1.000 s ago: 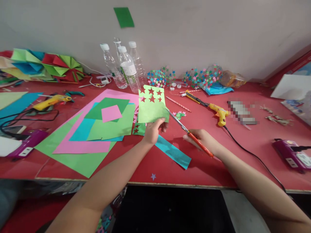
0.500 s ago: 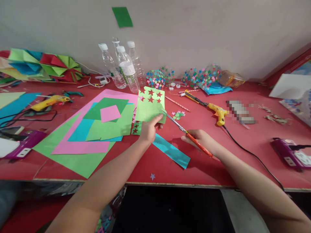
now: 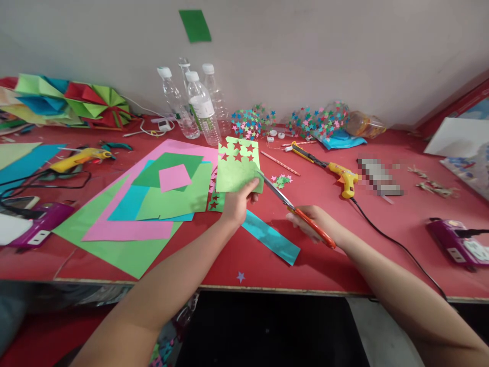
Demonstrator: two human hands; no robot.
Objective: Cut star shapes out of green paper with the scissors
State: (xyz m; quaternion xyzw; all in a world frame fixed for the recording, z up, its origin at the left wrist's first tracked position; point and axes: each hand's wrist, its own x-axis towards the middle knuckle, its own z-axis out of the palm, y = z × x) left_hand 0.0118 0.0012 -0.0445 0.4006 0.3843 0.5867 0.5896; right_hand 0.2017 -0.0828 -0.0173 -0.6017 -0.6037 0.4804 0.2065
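My left hand (image 3: 239, 204) pinches the lower right part of a light green sheet of paper (image 3: 235, 174), thumb on top. Star-shaped holes run in two rows across the sheet's upper half. In my right hand (image 3: 315, 221) is a pair of scissors (image 3: 310, 226) with orange-red handles. Their blades point up and left, and the tips meet the sheet's right edge just above my left thumb. Below my hands lies a blue paper strip (image 3: 271, 237). A small pile of cut paper stars (image 3: 281, 180) sits right of the sheet.
Stacked coloured papers (image 3: 126, 232) lie on the left. Several plastic bottles (image 3: 202, 109) stand by the wall. A yellow glue gun (image 3: 344, 178) with its cord is at right, another glue gun (image 3: 80, 159) at left. Purple power strips (image 3: 454, 244) sit at both sides.
The scissors' blades have closed slightly together at the sheet's right edge. The sheet and both hands have shifted only a little.
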